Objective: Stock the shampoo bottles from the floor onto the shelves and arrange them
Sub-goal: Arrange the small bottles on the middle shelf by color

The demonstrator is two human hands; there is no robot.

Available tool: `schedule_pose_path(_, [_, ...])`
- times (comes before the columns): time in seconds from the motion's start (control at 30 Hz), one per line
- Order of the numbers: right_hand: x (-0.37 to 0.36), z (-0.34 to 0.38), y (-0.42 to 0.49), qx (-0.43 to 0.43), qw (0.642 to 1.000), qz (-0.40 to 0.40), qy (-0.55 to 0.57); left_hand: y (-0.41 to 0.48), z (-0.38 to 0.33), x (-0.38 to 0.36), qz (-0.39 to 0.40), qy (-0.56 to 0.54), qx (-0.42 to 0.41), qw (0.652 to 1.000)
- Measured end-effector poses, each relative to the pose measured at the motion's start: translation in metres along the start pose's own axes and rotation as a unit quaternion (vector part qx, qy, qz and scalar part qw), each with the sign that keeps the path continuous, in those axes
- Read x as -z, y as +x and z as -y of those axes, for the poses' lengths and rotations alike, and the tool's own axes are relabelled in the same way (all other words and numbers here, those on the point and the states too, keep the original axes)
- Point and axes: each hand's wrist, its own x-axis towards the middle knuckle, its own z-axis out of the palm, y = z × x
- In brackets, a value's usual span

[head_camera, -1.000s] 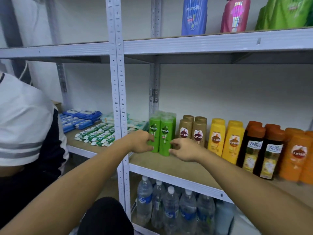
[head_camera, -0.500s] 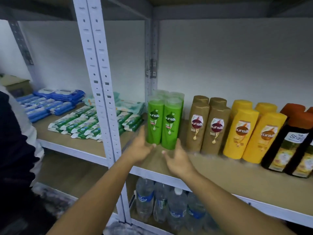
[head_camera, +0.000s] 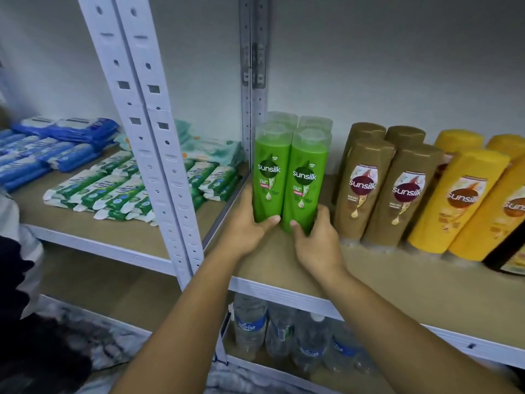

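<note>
A grey metal rack (head_camera: 150, 155) with perforated uprights fills the view, and its wooden middle shelf (head_camera: 412, 282) carries the shampoo in rows two deep, all upright with labels facing out. On the neighbouring shelf (head_camera: 93, 231), left of the upright, lie flat green-and-white packets (head_camera: 113, 191), with blue packets (head_camera: 42, 149) behind them to the left and pale green packs (head_camera: 210, 149) stacked towards the back. Far right on the middle shelf stand the yellow bottles (head_camera: 460, 200), with a dark bottle (head_camera: 511, 260) just showing at the frame edge beside them. The brown bottles (head_camera: 366, 189) stand just left of the yellow ones. The green shampoo bottles (head_camera: 289, 177), four with clear caps, stand at the shelf's left end, close against the rear upright and a little apart from the brown ones. Below, on the lowest level, clear water bottles (head_camera: 284, 331) stand together. Both bare forearms reach in from below. The left hand (head_camera: 241, 226) wraps the base of the front left green bottle, its fingers (head_camera: 270, 221) curled round it with the thumb across the front. The right hand (head_camera: 318, 243) does the same on the front right bottle, its fingers (head_camera: 322, 211) curled round the outer side, so the two hands grip the front pair between them
</note>
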Motion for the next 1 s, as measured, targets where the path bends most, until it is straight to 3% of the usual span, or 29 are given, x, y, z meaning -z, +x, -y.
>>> schedule_pose_path(0.13, [-0.002, -0.004, -0.001, 0.018, 1.0, -0.014, -0.009, 0.007, -0.001, -0.003, -0.035, 0.012, -0.001, 0.999])
schedule_pose_path(1.0, [-0.001, -0.008, -0.001, 0.035, 0.999, 0.005, -0.032, 0.001, 0.006, -0.001, -0.034, -0.023, -0.006, 0.999])
